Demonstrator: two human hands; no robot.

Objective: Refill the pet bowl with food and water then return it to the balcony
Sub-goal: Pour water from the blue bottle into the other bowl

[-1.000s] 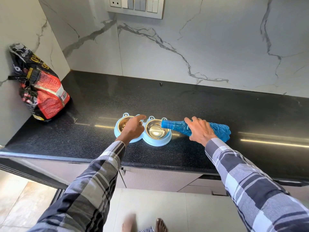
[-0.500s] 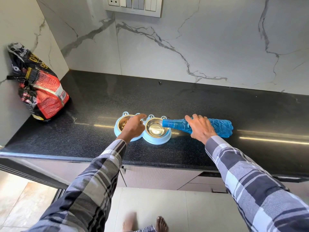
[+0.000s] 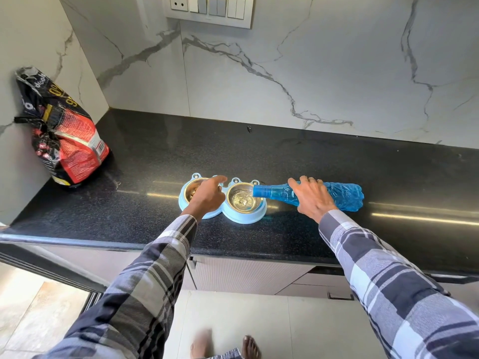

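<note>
A light blue double pet bowl with two steel cups sits on the black counter. My left hand rests over its left cup, which holds some kibble, with the fingers on the bowl's middle rim. My right hand grips a blue plastic water bottle tipped on its side, mouth over the right cup. Water runs into that cup and ripples there.
A red and black pet food bag leans in the left corner against the marble wall. A switch panel is on the wall above. Cabinet fronts and tiled floor with my bare feet lie below the counter edge.
The bottle has tipped a little flatter, and water now streams into the right cup, which shows more water. My left hand stays on the bowl.
</note>
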